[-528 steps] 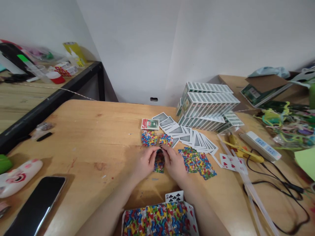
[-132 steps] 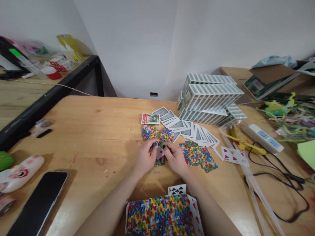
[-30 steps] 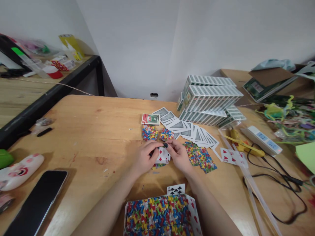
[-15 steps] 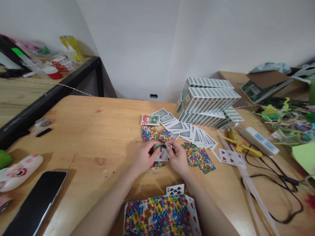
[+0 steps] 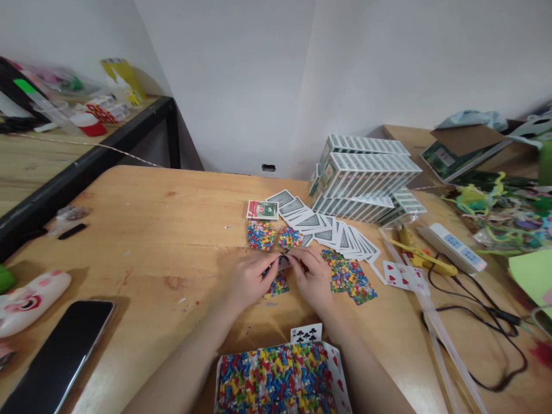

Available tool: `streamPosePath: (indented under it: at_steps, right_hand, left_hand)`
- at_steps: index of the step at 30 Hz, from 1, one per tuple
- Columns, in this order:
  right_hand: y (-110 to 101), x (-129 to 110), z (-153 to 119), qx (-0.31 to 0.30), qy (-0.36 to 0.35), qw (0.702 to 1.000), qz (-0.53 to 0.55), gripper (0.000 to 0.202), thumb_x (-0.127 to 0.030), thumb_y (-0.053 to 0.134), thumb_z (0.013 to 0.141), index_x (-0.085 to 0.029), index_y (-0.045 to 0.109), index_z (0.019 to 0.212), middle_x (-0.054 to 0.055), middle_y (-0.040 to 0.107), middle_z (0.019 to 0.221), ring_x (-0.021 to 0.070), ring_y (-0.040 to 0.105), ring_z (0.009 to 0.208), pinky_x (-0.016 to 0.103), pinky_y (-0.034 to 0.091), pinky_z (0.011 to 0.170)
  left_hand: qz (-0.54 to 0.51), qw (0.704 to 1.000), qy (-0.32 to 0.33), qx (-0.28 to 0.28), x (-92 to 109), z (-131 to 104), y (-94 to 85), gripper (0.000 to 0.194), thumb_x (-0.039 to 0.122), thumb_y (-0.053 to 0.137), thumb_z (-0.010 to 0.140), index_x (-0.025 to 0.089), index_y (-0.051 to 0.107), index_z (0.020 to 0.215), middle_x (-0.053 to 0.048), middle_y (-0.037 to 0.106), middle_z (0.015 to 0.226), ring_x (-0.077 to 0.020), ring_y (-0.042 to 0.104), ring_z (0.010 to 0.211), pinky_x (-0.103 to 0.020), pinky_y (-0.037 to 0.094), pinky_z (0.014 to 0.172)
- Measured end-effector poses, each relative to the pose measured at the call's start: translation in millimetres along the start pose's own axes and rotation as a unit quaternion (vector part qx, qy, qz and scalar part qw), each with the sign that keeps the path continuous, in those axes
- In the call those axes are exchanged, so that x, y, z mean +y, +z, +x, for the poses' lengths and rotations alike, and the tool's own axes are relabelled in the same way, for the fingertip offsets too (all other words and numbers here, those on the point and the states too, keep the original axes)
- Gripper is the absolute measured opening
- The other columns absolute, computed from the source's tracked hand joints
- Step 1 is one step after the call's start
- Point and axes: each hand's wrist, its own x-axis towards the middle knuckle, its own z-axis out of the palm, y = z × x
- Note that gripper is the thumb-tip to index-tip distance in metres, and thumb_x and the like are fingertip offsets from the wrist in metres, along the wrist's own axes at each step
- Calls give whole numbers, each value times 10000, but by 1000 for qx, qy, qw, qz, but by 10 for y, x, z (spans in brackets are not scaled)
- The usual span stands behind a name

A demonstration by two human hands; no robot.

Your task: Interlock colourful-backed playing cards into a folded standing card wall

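Note:
My left hand (image 5: 250,277) and my right hand (image 5: 311,276) meet over the middle of the wooden table, thumbs and fingers pinched on one playing card (image 5: 284,262), which is mostly covered by the fingers. Just below them a colourful patterned card (image 5: 279,284) lies on the table. Behind the hands are two more patterned pieces (image 5: 261,236) and a red and green card box (image 5: 263,210). A row of spread cards (image 5: 319,223) runs to the right. Patterned cards (image 5: 354,280) lie right of my right hand. Between my forearms sits a patterned card assembly (image 5: 276,376) with a ten of clubs (image 5: 306,333) at its edge.
Striped card boxes (image 5: 371,175) are stacked at the back right. Further right lie yellow pliers (image 5: 426,256), a power strip (image 5: 452,247), black cable and clear strips. A phone (image 5: 60,351) and a white plush toy (image 5: 37,302) are at the left.
The held card's face, visible before between my hands, is now tilted and mostly hidden. More of the patterned card below shows. My fingertips have moved slightly.

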Motion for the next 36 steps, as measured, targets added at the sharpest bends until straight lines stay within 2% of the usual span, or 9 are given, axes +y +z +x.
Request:
streamPosePath:
  at_steps: [4, 9, 15, 25, 36]
  right_hand:
    - [5, -18, -8, -7, 14, 999, 29, 121, -193, 494, 825, -212, 614, 818, 54, 640, 810, 161, 604, 765, 298, 490, 712]
    - [39, -66, -41, -5, 34, 999, 11, 109, -221, 504, 805, -215, 614, 805, 31, 616, 717, 138, 568, 611, 265, 476, 575]
    - [70, -79, -73, 0, 23, 1000, -7, 144, -197, 489, 789, -229, 611, 858, 22, 643, 741, 142, 590, 641, 266, 480, 611]
    - [89, -35, -95, 12, 38, 998, -42, 181, -176, 491, 758, -225, 627, 867, 18, 670, 741, 146, 608, 629, 259, 486, 613]
    - [107, -31, -114, 26, 61, 997, -46, 185, -184, 491, 740, -226, 635, 849, 17, 671, 708, 158, 612, 625, 275, 489, 617]
  left_hand:
    - [13, 1000, 18, 0, 33, 32, -30, 192, 150, 513, 802, 174, 637, 946, -54, 704, 845, -146, 659, 738, -263, 533, 703]
    - [19, 1000, 16, 16, 53, 31, -5, 185, 141, 518, 792, 172, 645, 922, -52, 705, 826, -147, 658, 727, -268, 534, 713]
    - [30, 999, 0, 39, 58, 4, 59, 204, 136, 516, 773, 176, 649, 921, -43, 709, 807, -143, 661, 701, -259, 541, 695]
    - [65, 998, -4, 12, 60, -9, 45, 251, 129, 475, 766, 177, 622, 964, -42, 707, 811, -148, 661, 691, -257, 540, 679]
    - [81, 996, 14, -25, 67, -57, 21, 333, 116, 433, 771, 170, 546, 1079, -68, 683, 919, -162, 652, 781, -274, 540, 720]
